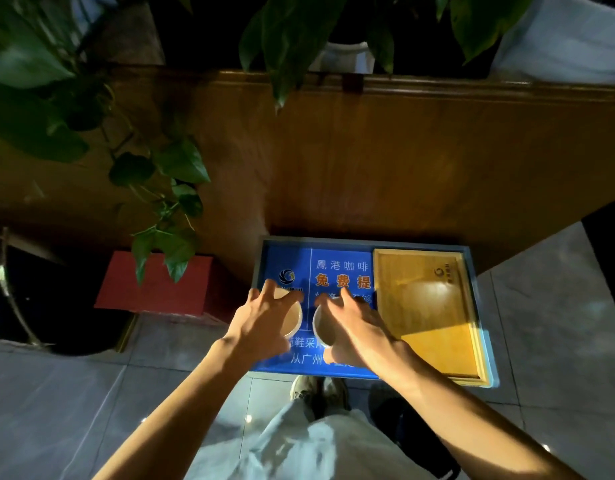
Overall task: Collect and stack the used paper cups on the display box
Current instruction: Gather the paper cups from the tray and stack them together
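Round paper cups (294, 318), glossy blue display box (285, 258), left hand (264, 320), right hand (358, 327)

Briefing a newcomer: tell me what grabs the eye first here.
The bright blue printed display box sits centre frame on the floor, both hands over two open paper cups: left hand on the left cup, right hand on the right cup. A yellow wooden tray fills the box's right side.
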